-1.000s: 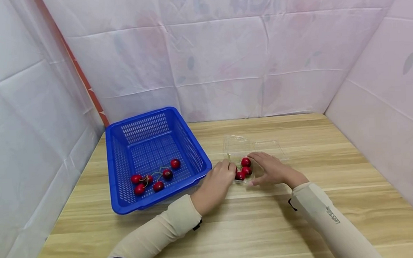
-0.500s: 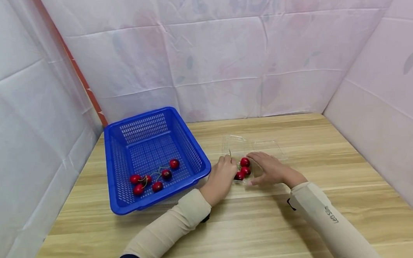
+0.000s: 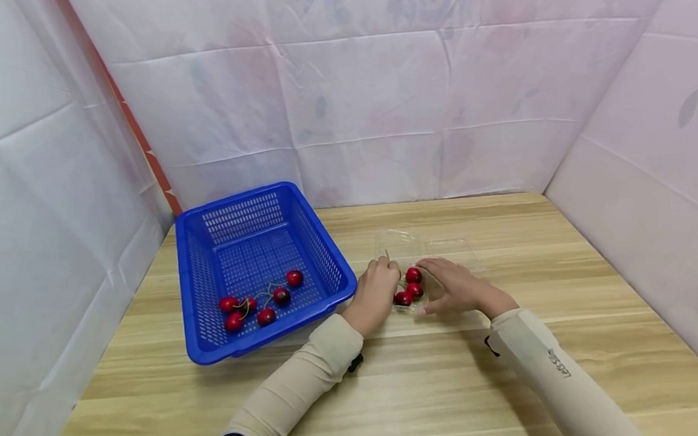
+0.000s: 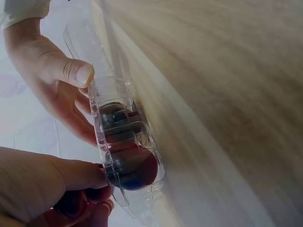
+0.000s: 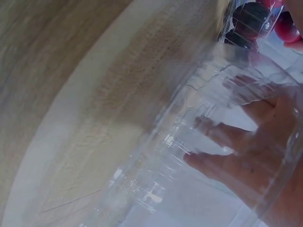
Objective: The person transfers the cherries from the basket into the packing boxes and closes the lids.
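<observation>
My left hand (image 3: 375,294) bends over the left side of a clear plastic box (image 4: 124,201). In the left wrist view, its thumb and fingers pinch red cherries (image 4: 71,204) at the box's rim, and a stem sticks up above the knuckles in the head view. Several cherries (image 3: 415,291) lie inside the box. My right hand (image 3: 462,288) rests at the box's right side, fingers extended toward the far corner and thumb at the near one. In the right wrist view its fingers (image 5: 213,165) appear spread, seen through clear plastic.
A blue plastic basket (image 3: 330,308) stands to the left, with several stemmed cherries (image 3: 281,296) on its floor. The clear lid (image 3: 398,243) lies folded back behind the box, beside another clear plastic piece (image 3: 453,252). White sheeting (image 3: 373,111) encloses the wooden table (image 3: 440,384).
My left hand and forearm have shifted a little to the right over the box, fingers drawing slightly toward its far side. My right hand stays in place.
</observation>
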Motion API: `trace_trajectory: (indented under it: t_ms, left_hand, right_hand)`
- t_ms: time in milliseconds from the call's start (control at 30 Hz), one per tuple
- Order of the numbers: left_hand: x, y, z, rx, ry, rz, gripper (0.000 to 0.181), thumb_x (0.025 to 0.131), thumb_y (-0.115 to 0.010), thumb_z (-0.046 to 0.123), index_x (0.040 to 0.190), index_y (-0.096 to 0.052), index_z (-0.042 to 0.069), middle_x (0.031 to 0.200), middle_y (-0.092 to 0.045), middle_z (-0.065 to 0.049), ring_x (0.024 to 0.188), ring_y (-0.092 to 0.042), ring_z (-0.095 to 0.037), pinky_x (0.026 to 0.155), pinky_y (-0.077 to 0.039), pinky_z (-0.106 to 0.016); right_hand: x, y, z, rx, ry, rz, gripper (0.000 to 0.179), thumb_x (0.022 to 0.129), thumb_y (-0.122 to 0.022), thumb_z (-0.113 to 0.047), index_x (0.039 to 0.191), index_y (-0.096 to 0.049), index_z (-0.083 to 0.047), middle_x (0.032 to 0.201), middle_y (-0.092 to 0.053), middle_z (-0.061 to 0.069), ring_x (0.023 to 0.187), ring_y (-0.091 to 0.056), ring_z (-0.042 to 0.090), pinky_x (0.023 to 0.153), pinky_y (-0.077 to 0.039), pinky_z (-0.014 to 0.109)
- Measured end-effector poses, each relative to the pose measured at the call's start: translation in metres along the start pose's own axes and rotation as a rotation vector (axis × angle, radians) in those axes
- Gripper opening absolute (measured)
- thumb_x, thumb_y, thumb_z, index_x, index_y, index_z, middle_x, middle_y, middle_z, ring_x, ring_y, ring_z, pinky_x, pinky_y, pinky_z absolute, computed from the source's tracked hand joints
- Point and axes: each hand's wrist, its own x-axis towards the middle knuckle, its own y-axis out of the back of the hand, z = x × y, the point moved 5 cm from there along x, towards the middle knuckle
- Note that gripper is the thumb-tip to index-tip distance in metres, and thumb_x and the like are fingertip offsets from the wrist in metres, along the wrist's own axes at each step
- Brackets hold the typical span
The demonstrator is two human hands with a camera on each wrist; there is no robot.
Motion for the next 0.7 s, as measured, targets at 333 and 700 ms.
trace_trajectory:
  t_ms: [333, 700]
  left_hand:
    - [0.007, -0.006, -0.003, -0.025, 0.021, 0.001, 0.007, 0.085, -0.065, 0.003, 0.088, -0.066, 0.010, 0.085, -0.060, -0.005, 0.076, -0.059, -0.019, 0.058, -0.052, -0.028]
    - [0.014, -0.015, -0.008, -0.056, 0.003, -0.024, 0.012, 0.082, -0.069, 0.003, 0.092, -0.067, 0.011, 0.088, -0.061, -0.005, 0.076, -0.062, -0.019, 0.063, -0.053, -0.027]
  right_hand:
    - [-0.001, 0.001, -0.001, 0.016, 0.000, 0.007, 0.093, 0.072, -0.080, -0.046, 0.141, -0.039, 0.002, 0.143, -0.041, 0.025, 0.133, -0.035, 0.045, 0.101, -0.024, 0.071]
    - [0.000, 0.000, -0.001, 0.029, 0.033, 0.005, 0.095, 0.073, -0.081, -0.042, 0.141, -0.037, 0.008, 0.142, -0.040, 0.029, 0.132, -0.033, 0.048, 0.106, -0.024, 0.064]
